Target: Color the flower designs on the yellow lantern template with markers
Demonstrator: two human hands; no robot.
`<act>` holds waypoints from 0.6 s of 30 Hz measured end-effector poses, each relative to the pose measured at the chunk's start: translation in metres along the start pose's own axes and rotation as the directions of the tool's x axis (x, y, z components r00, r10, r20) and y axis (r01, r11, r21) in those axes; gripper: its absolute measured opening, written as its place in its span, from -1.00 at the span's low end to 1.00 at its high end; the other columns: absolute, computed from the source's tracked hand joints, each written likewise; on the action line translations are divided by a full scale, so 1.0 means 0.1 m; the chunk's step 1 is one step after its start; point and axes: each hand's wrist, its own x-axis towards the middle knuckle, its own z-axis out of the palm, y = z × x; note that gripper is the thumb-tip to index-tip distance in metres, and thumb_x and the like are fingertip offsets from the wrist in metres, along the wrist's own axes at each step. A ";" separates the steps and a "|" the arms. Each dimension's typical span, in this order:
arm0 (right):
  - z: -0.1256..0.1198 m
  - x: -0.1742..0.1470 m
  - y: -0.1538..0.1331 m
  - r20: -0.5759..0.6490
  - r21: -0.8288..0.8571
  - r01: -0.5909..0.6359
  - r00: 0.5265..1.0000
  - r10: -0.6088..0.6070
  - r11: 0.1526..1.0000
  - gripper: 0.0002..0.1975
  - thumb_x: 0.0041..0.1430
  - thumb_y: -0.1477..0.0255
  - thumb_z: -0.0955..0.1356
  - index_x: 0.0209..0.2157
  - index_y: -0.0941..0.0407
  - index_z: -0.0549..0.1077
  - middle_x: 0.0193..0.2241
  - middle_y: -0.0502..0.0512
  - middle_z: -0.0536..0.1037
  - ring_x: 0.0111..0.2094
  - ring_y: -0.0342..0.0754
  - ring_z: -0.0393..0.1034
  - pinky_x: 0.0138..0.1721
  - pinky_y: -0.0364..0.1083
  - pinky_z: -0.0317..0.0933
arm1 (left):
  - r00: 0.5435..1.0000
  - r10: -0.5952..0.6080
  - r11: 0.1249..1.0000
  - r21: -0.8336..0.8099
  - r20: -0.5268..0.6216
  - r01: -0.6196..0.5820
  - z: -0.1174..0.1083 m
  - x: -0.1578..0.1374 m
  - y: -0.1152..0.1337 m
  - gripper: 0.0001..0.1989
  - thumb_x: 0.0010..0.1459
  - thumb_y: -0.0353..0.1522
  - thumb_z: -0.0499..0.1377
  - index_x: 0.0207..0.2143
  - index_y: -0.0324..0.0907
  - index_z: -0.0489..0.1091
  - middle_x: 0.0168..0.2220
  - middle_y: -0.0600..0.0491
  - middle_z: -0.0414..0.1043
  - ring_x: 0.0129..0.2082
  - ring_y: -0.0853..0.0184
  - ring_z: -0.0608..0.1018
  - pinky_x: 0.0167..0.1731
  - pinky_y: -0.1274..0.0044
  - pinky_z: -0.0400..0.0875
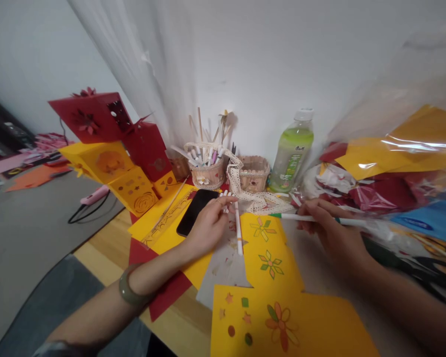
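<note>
My right hand [329, 233] is closed around a white marker with a green tip [290, 216]. The marker's tip points left, at the top edge of a yellow paper cutout [260, 297]. Coloured flowers and small shapes in orange and green decorate that paper. My left hand [211, 218] lies palm down with its fingers stretched out, beside a black phone [198, 210]. Its fingertips reach several white markers, at the upper end of a white marker with an orange band [239, 230]. Whether they touch that marker, I cannot tell.
Behind my hands stand a basket of pens [207, 173], a second small basket [251, 173] draped with lace trim [236, 173], and a green drink bottle [292, 153]. Red and yellow paper boxes [115, 161] rise at left. Clear plastic bags and black-handled scissors [431, 272] lie right.
</note>
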 end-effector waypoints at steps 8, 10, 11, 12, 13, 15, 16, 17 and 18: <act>0.02 -0.03 -0.04 0.169 0.062 -0.053 0.985 0.042 0.997 -0.72 -0.01 0.26 0.39 -0.64 0.10 0.32 -0.72 -0.10 0.30 -0.65 -0.22 0.10 -0.62 -0.18 -0.10 | 0.973 0.061 0.977 -0.213 0.224 -0.012 0.09 -0.04 -0.03 -0.73 0.18 -0.42 0.00 -0.04 -0.23 0.21 -0.17 -0.04 0.43 -0.36 0.42 0.48 -0.33 0.57 0.37; 0.03 -0.03 -0.03 0.188 0.084 -0.050 0.982 0.034 0.995 -0.71 0.00 0.25 0.38 -0.64 0.11 0.33 -0.69 -0.08 0.30 -0.63 -0.21 0.11 -0.60 -0.18 -0.06 | 0.968 0.054 0.975 -0.220 0.244 0.001 0.09 -0.05 -0.01 -0.75 0.16 -0.40 0.06 -0.08 -0.22 0.24 -0.15 -0.04 0.43 -0.30 0.40 0.50 -0.29 0.57 0.37; 0.03 -0.04 -0.03 0.186 0.091 -0.052 0.982 0.035 0.994 -0.70 0.02 0.25 0.37 -0.65 0.11 0.33 -0.68 -0.08 0.30 -0.61 -0.21 0.11 -0.59 -0.18 -0.05 | 0.970 0.047 0.981 -0.195 0.240 0.001 0.08 -0.06 0.00 -0.77 0.15 -0.39 0.08 -0.12 -0.22 0.27 -0.17 -0.02 0.45 -0.29 0.40 0.50 -0.29 0.58 0.37; 0.04 -0.04 -0.03 0.185 0.091 -0.058 0.982 0.040 0.994 -0.69 0.03 0.25 0.35 -0.65 0.11 0.32 -0.67 -0.07 0.29 -0.60 -0.20 0.11 -0.59 -0.18 -0.04 | 0.971 0.038 0.987 -0.164 0.235 0.001 0.08 -0.06 0.01 -0.79 0.13 -0.38 0.09 -0.15 -0.22 0.30 -0.22 0.00 0.46 -0.31 0.40 0.50 -0.32 0.59 0.37; 0.05 -0.05 -0.03 0.188 0.083 -0.063 0.981 0.047 0.995 -0.69 0.05 0.25 0.34 -0.65 0.11 0.32 -0.66 -0.07 0.29 -0.59 -0.20 0.11 -0.58 -0.18 -0.04 | 0.972 0.031 0.991 -0.131 0.231 -0.001 0.07 -0.07 0.02 -0.81 0.13 -0.37 0.10 -0.18 -0.22 0.32 -0.29 0.03 0.47 -0.35 0.41 0.50 -0.36 0.60 0.37; 0.06 -0.06 -0.04 0.209 0.056 -0.058 0.977 0.046 0.997 -0.70 0.07 0.26 0.33 -0.64 0.11 0.32 -0.66 -0.07 0.28 -0.59 -0.19 0.11 -0.58 -0.18 -0.04 | 0.973 0.023 0.997 -0.078 0.228 -0.006 0.06 -0.07 0.04 -0.84 0.14 -0.35 0.09 -0.24 -0.23 0.36 -0.44 0.07 0.45 -0.46 0.43 0.48 -0.45 0.61 0.35; 0.07 -0.06 -0.05 0.222 0.047 -0.049 0.974 0.037 0.998 -0.71 0.08 0.27 0.33 -0.62 0.11 0.33 -0.66 -0.08 0.28 -0.59 -0.19 0.11 -0.57 -0.17 -0.04 | 0.973 0.021 0.998 -0.064 0.230 -0.007 0.06 -0.07 0.04 -0.84 0.15 -0.35 0.08 -0.24 -0.23 0.36 -0.49 0.09 0.43 -0.49 0.43 0.47 -0.48 0.61 0.35; 0.07 -0.07 -0.05 0.236 0.043 -0.042 0.971 0.030 0.998 -0.72 0.08 0.27 0.33 -0.61 0.10 0.33 -0.66 -0.08 0.28 -0.59 -0.19 0.12 -0.57 -0.17 -0.03 | 0.973 0.023 0.998 -0.063 0.231 -0.008 0.05 -0.07 0.04 -0.83 0.17 -0.35 0.06 -0.23 -0.24 0.35 -0.50 0.09 0.43 -0.51 0.43 0.47 -0.48 0.60 0.35; 0.07 -0.07 -0.05 0.247 0.046 -0.037 0.969 0.024 0.998 -0.73 0.08 0.27 0.33 -0.60 0.10 0.34 -0.66 -0.08 0.28 -0.60 -0.19 0.12 -0.56 -0.17 -0.03 | 0.972 0.027 0.998 -0.067 0.232 -0.012 0.05 -0.07 0.04 -0.82 0.18 -0.36 0.04 -0.20 -0.24 0.33 -0.50 0.09 0.43 -0.51 0.43 0.47 -0.47 0.59 0.36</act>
